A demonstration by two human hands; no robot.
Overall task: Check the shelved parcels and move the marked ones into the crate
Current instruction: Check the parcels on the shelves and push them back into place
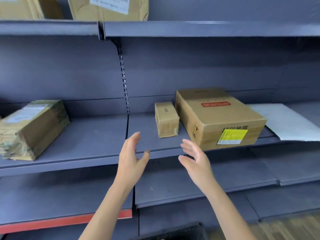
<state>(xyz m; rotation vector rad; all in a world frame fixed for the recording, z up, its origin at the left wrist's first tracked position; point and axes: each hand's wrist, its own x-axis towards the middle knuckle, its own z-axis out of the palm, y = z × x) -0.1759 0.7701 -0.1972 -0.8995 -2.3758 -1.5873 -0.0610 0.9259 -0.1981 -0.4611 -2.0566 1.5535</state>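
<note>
On the middle shelf point(97, 141) stands a small cardboard parcel point(166, 119), close beside a large cardboard box point(218, 116) that carries a yellow label point(232, 136) on its front face and a red sticker on top. My left hand point(132, 157) and my right hand point(196, 159) are both raised in front of the shelf edge, palms facing each other, fingers apart, holding nothing. They hover just below and in front of the small parcel without touching it. The dark rim of a crate point(181, 230) shows at the bottom edge.
A tape-wrapped brown parcel point(32, 129) lies at the left of the same shelf. A white flat mailer point(284, 121) lies at the right behind the large box. Cardboard boxes point(107, 7) sit on the shelf above. Lower shelves point(190, 184) step outward below.
</note>
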